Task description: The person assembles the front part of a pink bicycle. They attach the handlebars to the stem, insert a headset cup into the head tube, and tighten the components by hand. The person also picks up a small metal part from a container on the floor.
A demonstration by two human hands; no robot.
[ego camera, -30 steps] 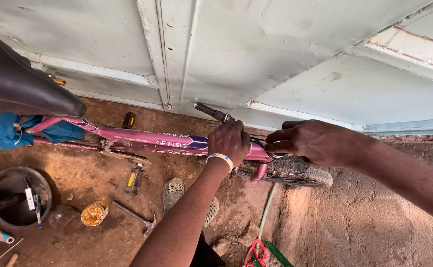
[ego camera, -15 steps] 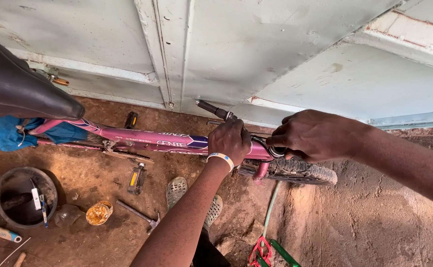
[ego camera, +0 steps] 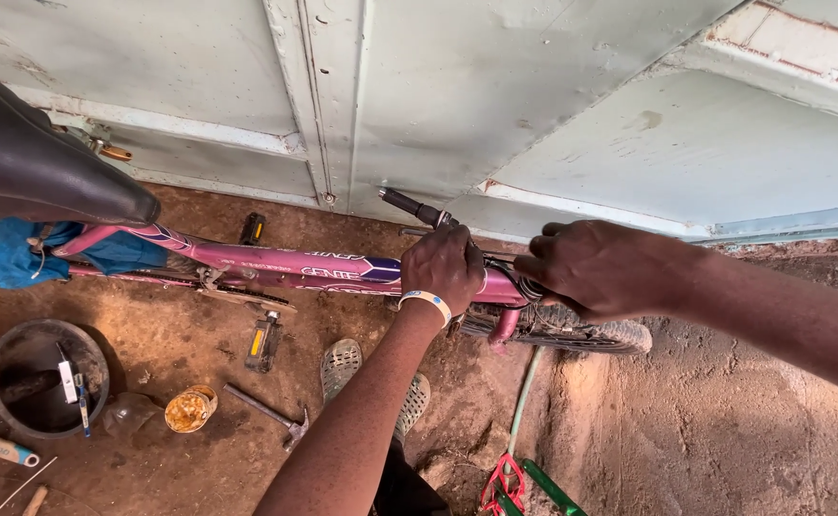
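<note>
A pink bicycle point(ego camera: 275, 263) stands on the dirt floor point(ego camera: 725, 430) in front of a pale metal door point(ego camera: 495, 105), seen from above. Its black saddle point(ego camera: 36, 162) fills the upper left corner, and the front tyre point(ego camera: 581, 334) points to the right, close to the foot of the door.

The left hand point(ego camera: 443, 270) sits on the front end of the frame, just behind the handlebar stem, with its fingers point(ego camera: 457, 250) curled down over the tube and pressed together in a grip. A white wristband point(ego camera: 425, 302) circles that wrist. The right hand point(ego camera: 600, 269) is just beside it, at the stem itself, fingers point(ego camera: 538, 272) bent and closed around the metal there; what exactly they pinch is hidden under the hand. One black handlebar grip point(ego camera: 409, 206) sticks out toward the door above the left hand.

Below the frame a pedal point(ego camera: 264, 341) hangs near the ground. A foot in a grey perforated shoe point(ego camera: 344, 368) stands beneath the left forearm, and a hammer point(ego camera: 268, 414) lies just beside it. Farther left are a small tin of yellowish grease point(ego camera: 189, 409) and a round black basin point(ego camera: 46, 377) holding a few tools. A blue cloth point(ego camera: 3, 250) hangs under the saddle. At the bottom edge lie a green and red tool point(ego camera: 519, 483).
</note>
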